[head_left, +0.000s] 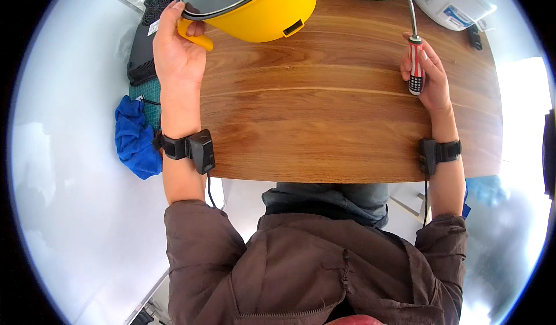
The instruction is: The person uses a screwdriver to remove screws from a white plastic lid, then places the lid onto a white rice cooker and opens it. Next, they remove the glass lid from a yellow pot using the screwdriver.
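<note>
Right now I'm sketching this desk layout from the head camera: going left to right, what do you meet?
Blue cloth → left hand on the handle of the yellow pot → bare wooden table → right hand holding the red-and-white striped screwdriver.

Glossy yellow plastic pot (260, 12), satin-smooth wooden table (324, 122), metal-shafted screwdriver (414, 53) with striped plastic handle, soft blue cloth (136, 139).
</note>
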The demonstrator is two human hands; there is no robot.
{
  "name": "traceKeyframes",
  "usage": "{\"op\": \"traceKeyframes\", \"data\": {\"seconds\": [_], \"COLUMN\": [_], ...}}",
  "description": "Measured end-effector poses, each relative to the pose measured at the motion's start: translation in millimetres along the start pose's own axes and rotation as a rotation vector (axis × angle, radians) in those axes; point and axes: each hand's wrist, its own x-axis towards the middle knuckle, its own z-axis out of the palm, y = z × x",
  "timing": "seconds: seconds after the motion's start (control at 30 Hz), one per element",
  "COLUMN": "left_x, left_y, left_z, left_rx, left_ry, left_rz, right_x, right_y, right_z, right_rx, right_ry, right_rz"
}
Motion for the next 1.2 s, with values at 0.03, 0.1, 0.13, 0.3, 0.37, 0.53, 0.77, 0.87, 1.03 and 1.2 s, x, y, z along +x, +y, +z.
{"op": "traceKeyframes", "data": {"seconds": [0.03,0.1,0.13,0.3,0.37,0.53,0.77,0.87,1.03,1.2], "left_x": [1.5,1.0,-2.0,-10.5,-15.0,-28.4,-39.9,-43.1,-39.8,-35.1], "left_y": [3.2,4.0,2.3,-6.5,-11.3,-34.8,-51.6,-54.0,-63.1,-73.3], "left_z": [0.1,1.6,4.8,3.4,5.3,3.6,21.7,29.1,28.4,32.1], "left_rx": [-0.009,0.027,0.038,0.101,0.153,0.281,0.331,0.345,0.359,0.353], "left_ry": [-0.015,-0.007,-0.002,0.015,0.073,0.007,-0.096,-0.097,-0.142,-0.208], "left_rz": [-0.01,-0.022,-0.024,-0.055,-0.068,-0.13,-0.139,-0.156,-0.157,-0.121], "right_x": [1.0,1.0,1.5,1.5,0.4,0.8,0.4,0.7,0.4,-0.2], "right_y": [-0.4,0.3,-0.4,1.1,1.1,-1.9,-6.5,-5.2,-6.3,-6.0], "right_z": [-1.3,-4.9,-6.4,-5.0,-4.8,-4.5,-1.9,-2.1,0.2,1.4], "right_rx": [0.007,0.024,0.025,0.065,0.068,0.092,0.097,0.105,0.049,0.061], "right_ry": [0.004,0.014,0.019,0.07,0.066,0.042,0.042,0.04,0.082,0.087], "right_rz": [-0.007,-0.023,-0.02,-0.021,-0.018,-0.015,0.0,-0.006,-0.001,-0.001]}}
